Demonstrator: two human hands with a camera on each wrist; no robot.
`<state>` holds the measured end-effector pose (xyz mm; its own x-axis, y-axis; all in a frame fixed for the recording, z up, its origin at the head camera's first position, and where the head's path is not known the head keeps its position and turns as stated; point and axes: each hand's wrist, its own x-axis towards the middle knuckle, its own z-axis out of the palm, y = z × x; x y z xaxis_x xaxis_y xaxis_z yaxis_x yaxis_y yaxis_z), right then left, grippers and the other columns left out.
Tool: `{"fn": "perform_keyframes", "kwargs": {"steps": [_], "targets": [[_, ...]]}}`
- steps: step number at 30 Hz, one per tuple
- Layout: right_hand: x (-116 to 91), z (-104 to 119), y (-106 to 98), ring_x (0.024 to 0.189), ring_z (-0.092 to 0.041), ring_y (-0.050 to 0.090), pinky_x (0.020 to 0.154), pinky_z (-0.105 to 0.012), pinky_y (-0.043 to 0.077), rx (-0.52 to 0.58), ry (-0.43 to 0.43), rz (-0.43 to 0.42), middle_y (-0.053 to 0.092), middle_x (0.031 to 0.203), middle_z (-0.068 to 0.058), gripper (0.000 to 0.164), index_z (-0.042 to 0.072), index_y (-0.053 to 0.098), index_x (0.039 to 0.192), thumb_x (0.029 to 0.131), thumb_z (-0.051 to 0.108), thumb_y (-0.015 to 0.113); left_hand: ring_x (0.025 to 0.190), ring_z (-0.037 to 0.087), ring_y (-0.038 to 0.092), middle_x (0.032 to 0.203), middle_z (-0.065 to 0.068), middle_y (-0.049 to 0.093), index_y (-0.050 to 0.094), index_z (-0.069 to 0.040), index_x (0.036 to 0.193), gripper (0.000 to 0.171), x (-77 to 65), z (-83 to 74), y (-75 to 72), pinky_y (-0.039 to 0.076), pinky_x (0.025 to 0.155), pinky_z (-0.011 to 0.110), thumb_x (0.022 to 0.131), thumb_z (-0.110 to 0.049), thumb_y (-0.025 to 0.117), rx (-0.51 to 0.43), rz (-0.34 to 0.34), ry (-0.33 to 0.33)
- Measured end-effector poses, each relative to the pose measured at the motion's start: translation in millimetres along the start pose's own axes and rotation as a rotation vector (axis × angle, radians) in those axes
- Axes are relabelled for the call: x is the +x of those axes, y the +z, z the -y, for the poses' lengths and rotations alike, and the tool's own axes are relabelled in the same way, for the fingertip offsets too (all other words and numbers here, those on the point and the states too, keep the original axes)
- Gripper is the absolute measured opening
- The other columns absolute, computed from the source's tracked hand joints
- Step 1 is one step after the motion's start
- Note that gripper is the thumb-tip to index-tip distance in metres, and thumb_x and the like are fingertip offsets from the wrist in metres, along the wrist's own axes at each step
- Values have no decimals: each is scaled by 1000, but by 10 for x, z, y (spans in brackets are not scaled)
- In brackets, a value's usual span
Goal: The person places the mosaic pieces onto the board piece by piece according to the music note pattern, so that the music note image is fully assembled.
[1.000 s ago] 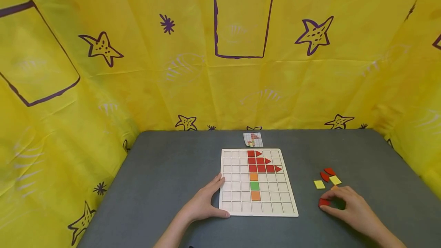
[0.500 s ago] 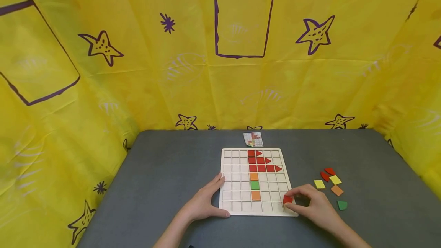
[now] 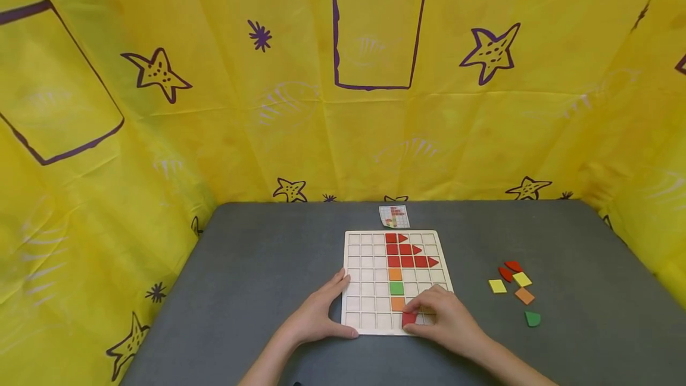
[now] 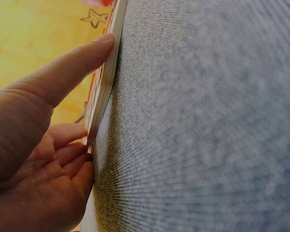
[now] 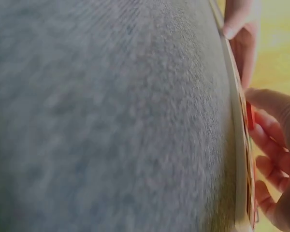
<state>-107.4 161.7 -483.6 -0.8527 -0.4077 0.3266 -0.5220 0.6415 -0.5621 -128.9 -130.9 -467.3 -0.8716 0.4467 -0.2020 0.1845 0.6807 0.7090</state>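
A white grid board [image 3: 360,289] lies on the grey table, with red squares and triangles [image 3: 407,262] set in its upper rows. Below them run an orange square [image 3: 395,274], a green square [image 3: 396,288] and another orange square [image 3: 397,304] in one column. My left hand [image 3: 320,314] rests at the board's near left corner, thumb on the near edge and straight fingers along the left side. Between thumb and index finger, my right hand [image 3: 445,320] pinches a red tile [image 3: 409,318] over the nearest row, just right of that column. In the right wrist view the red tile [image 5: 250,116] shows edge-on.
To the right of the board lie two red curved pieces [image 3: 506,274], two yellow squares [image 3: 497,286], an orange square [image 3: 524,296] and a green piece [image 3: 533,318] with a rounded side. A small pattern card [image 3: 393,217] sits behind the board. Yellow cloth [image 3: 241,148] surrounds the table.
My right hand has picked the red tile from the loose pieces on the right and carried it left over the board's nearest row. The left hand stays put.
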Motion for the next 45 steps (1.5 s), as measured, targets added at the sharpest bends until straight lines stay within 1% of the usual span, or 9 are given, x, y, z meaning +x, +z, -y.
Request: {"fn": "perform_keyframes", "kwargs": {"steps": [6, 15, 21, 25, 29, 34, 38, 41, 45], "targets": [[27, 11, 63, 83, 2, 46, 72, -22, 40, -20, -92, -31, 61, 85, 26, 21, 36, 70, 88, 71, 33, 83, 144, 29, 24, 159, 3, 19, 29, -14, 150, 107, -4, -8, 5, 29, 107, 57, 64, -48, 84, 3, -5, 1], [10, 4, 72, 86, 1, 44, 71, -18, 39, 55, -141, -23, 58, 90, 20, 21, 31, 75, 93, 75, 22, 80, 144, 27, 24, 159, 2, 19, 29, -15, 150, 107, -5, -7, 5, 29, 107, 57, 64, -47, 84, 3, -1, -16], [36, 11, 77, 85, 1, 45, 71, -13, 37, 18, -232, -43, 59, 89, 18, 24, 27, 77, 94, 74, 14, 80, 144, 27, 24, 159, 2, 19, 29, -14, 150, 107, -5, -2, 4, 29, 107, 57, 64, -48, 84, 3, -1, -14], [42, 16, 75, 85, 1, 45, 71, -15, 37, 3, -236, -34, 60, 90, 19, 24, 27, 76, 95, 75, 14, 79, 144, 27, 24, 159, 1, 19, 29, -14, 150, 107, -5, -2, 3, 30, 107, 56, 64, -47, 84, 0, -4, -10], [27, -4, 54, 87, 2, 47, 72, -18, 40, 48, -147, -20, 62, 93, 21, 19, 29, 75, 95, 80, 18, 76, 144, 25, 24, 159, -1, 18, 29, -16, 150, 107, 5, -1, 8, 29, 108, 55, 64, -48, 84, 0, -1, -22], [-3, -93, -96, 88, 0, 51, 73, -22, 45, 78, 79, -75, 63, 94, 23, 18, 31, 74, 95, 80, 21, 76, 144, 26, 24, 159, 0, 18, 29, -16, 150, 107, 8, -5, 8, 29, 108, 56, 64, -49, 84, 2, 0, -27], [-70, -237, -294, 81, -5, 47, 65, -22, 41, 47, 246, -124, 63, 88, 21, 18, 30, 73, 98, 81, 25, 75, 144, 27, 24, 159, 1, 19, 29, -15, 150, 107, -2, -6, 5, 29, 107, 57, 64, -48, 84, -4, -2, -19], [-160, -386, -443, 80, -5, 44, 64, -22, 39, 6, 324, -158, 65, 90, 16, 19, 29, 71, 101, 82, 29, 74, 144, 28, 24, 159, 2, 19, 29, -14, 150, 107, -8, -8, 2, 29, 107, 58, 64, -48, 84, -2, -1, -13], [-282, -602, -636, 88, 0, 46, 70, -24, 39, -86, 336, -212, 68, 99, 6, 24, 25, 70, 104, 80, 27, 76, 144, 28, 24, 159, 2, 19, 29, -15, 150, 107, -4, -11, 1, 29, 107, 58, 64, -48, 83, -1, 2, -17]]}}
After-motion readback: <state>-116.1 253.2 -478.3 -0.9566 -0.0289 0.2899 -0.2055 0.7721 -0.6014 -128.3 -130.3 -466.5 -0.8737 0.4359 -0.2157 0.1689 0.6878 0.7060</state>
